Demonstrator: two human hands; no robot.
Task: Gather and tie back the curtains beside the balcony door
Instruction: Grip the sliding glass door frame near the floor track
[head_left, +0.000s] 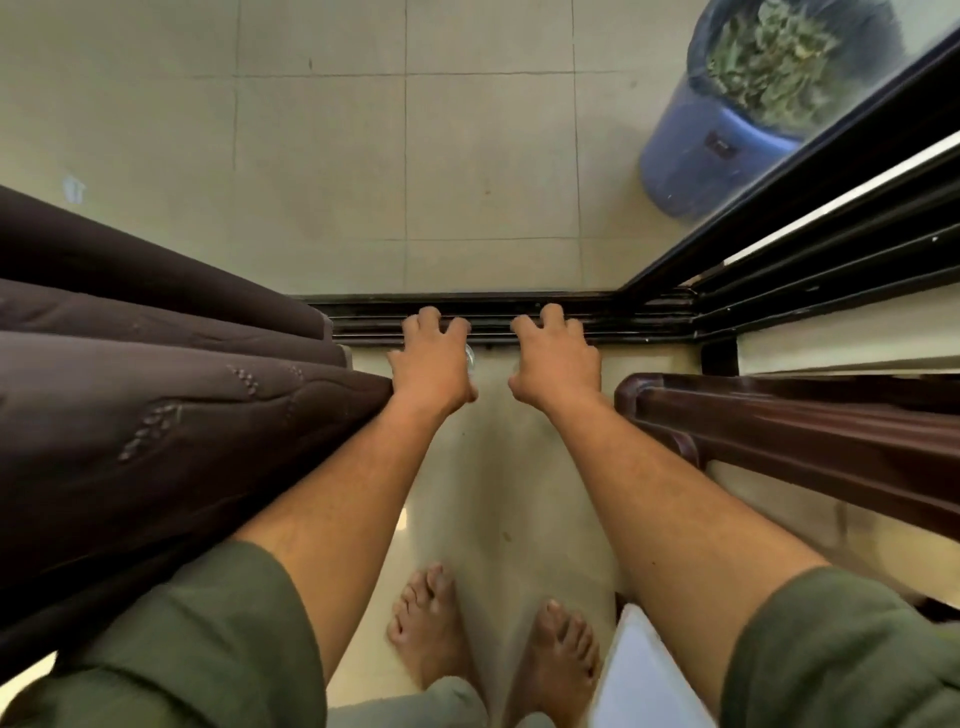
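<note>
I look straight down at the balcony doorway. A dark brown curtain (156, 395) with a stitched leaf pattern hangs in thick folds on the left. My left hand (431, 364) hovers beside its nearest fold, fingers spread and curled, holding nothing; whether the wrist touches the fabric I cannot tell. My right hand (556, 358) is stretched out at the same height, fingers apart and empty. Both hands sit over the black sliding door track (498, 317). The glass door (810, 171) with its black frame runs off to the right.
A dark brown moulded piece of furniture (779, 436) stands close on the right. Beyond the glass, a blue bin (727, 135) holds green leaves on the tiled balcony floor (405, 156). My bare feet (493, 639) stand on the glossy indoor floor. A white object (639, 675) lies by the right foot.
</note>
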